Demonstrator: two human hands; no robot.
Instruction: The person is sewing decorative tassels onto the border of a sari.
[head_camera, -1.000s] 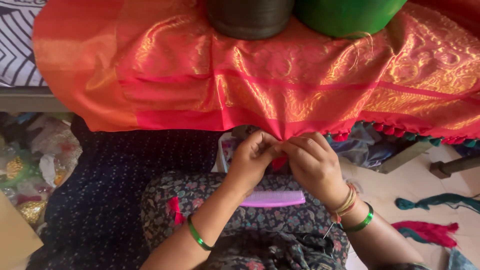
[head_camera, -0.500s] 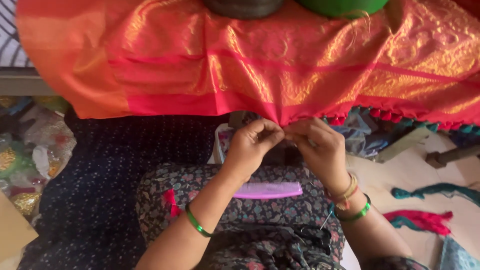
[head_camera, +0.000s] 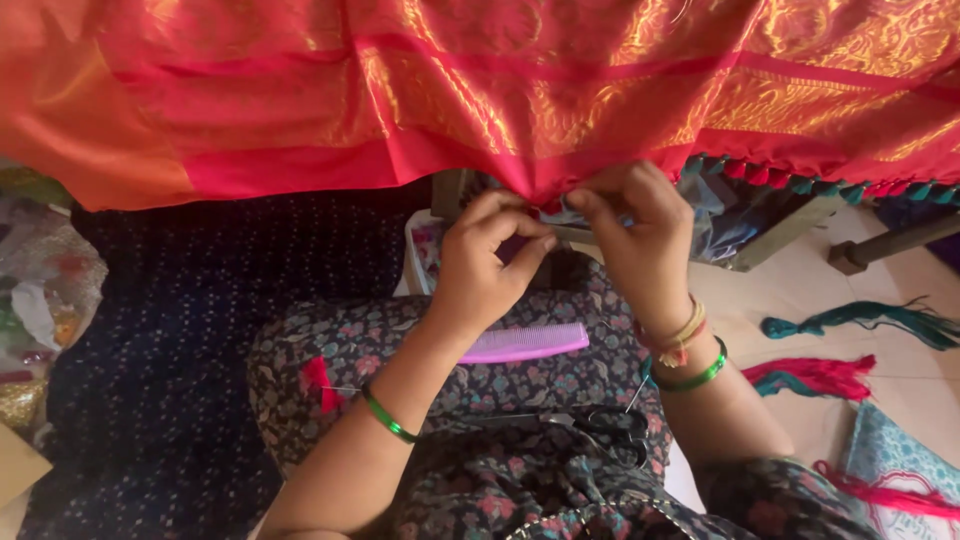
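Fingers of the left hand (head_camera: 482, 262) and right hand (head_camera: 632, 232) pinch the red-orange silk sari's (head_camera: 480, 90) lower hem between their tips, fabric draping above, pink comb (head_camera: 524, 343) below.

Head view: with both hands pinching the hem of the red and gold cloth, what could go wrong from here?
1. The left hand and right hand pinch the red and gold cloth at one spot on its hem; a hard pull might pucker it.
2. The black scissors lie loose on the lap and could slide off if the knees shift.
3. The purple comb rests just under the left wrist and might be knocked away.
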